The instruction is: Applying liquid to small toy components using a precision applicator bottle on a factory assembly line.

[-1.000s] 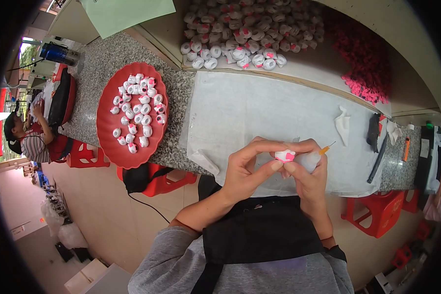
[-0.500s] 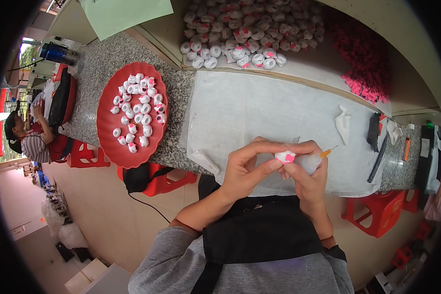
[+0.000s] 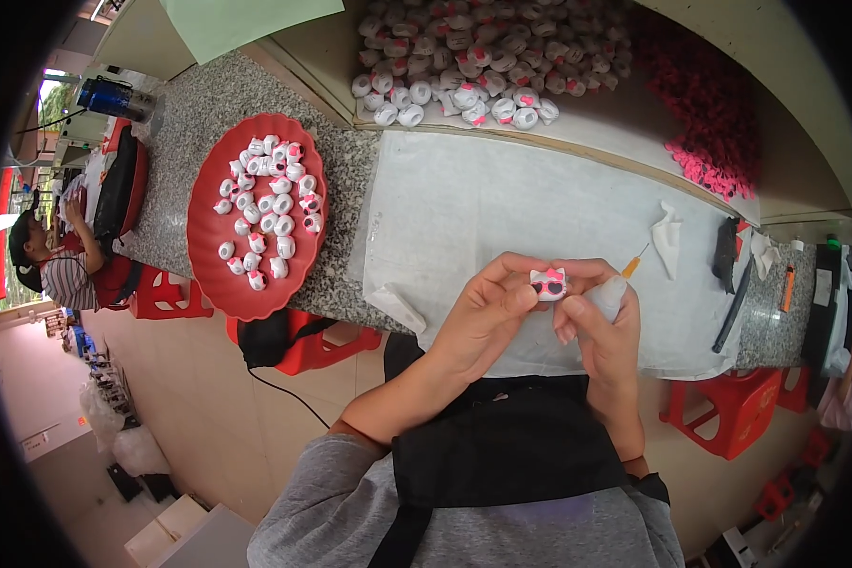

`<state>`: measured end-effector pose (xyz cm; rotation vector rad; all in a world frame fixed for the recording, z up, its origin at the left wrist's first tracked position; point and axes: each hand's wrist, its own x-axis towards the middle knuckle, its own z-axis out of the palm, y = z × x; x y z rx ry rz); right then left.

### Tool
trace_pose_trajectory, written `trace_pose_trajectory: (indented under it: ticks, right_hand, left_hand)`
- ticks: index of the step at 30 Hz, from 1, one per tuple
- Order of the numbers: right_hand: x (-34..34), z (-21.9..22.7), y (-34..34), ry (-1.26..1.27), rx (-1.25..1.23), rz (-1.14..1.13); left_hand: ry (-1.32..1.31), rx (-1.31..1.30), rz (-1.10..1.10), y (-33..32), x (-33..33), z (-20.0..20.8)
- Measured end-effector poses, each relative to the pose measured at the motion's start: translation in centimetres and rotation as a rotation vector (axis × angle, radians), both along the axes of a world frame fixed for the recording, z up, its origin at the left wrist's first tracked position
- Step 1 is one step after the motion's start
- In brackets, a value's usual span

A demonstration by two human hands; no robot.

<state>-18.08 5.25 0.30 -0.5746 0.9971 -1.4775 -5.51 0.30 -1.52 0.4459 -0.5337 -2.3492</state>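
Note:
Between the fingertips of both hands is a small white cat-head figure [image 3: 548, 284] with a pink bow and dark pink-rimmed glasses, its decorated side showing. My left hand [image 3: 486, 320] pinches it from the left with thumb and forefinger. My right hand [image 3: 608, 343] steadies its right side with the fingertips and also keeps a translucent squeeze bottle [image 3: 609, 297] in its grasp. The bottle's orange needle tip [image 3: 632, 266] points up and to the right. Beneath the hands lies a white sheet [image 3: 502, 208] on the speckled counter.
To the left, a red scalloped tray [image 3: 208, 279] bears several similar heads. A shelf bin at the back holds a heap of white heads [image 3: 488, 57] and pink pieces [image 3: 715, 156]. Crumpled white tissue [image 3: 667, 241] and a black stick [image 3: 734, 308] lie right. A person [image 3: 52, 260] sits far left.
The head has been turned, so its glasses and bow now show. Both hands shifted slightly; the bottle's needle tip has swung to point more upward.

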Motion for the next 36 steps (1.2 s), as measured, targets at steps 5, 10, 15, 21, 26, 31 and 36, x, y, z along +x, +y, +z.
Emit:
trace_pose_trajectory:
  ticks: [5,10,15,21,26,31,36]
  right_hand:
    - [0.4,0.1,-0.2,-0.076,-0.007,0.006]
    - [0.6,-0.2,0.1,0.047,-0.048,-0.030]
    - [0.6,-0.3,0.3,0.106,-0.096,-0.037]
    - [0.9,-0.3,0.2,0.071,-0.094,-0.043]
    - [0.1,-0.1,-0.9,0.300,0.011,-0.056]
    - [-2.5,-0.8,0.4,0.388,-0.003,-0.155]
    - [-4.0,-0.9,1.5,0.289,0.017,-0.213]
  left_hand:
    - [-0.101,-0.134,0.028,0.0,0.4,0.4]
    - [-0.278,-0.504,0.136,0.0,0.7,0.6]
    - [-0.318,-0.704,0.197,-0.1,0.7,0.1]
    - [-0.460,-0.851,0.227,-0.1,1.1,0.8]
    - [-0.782,-1.137,0.099,-4.5,2.9,1.8]
    - [-1.135,-1.542,-0.001,-7.9,3.2,1.6]
    - [-0.996,-1.905,0.289,-12.1,-4.1,3.4]
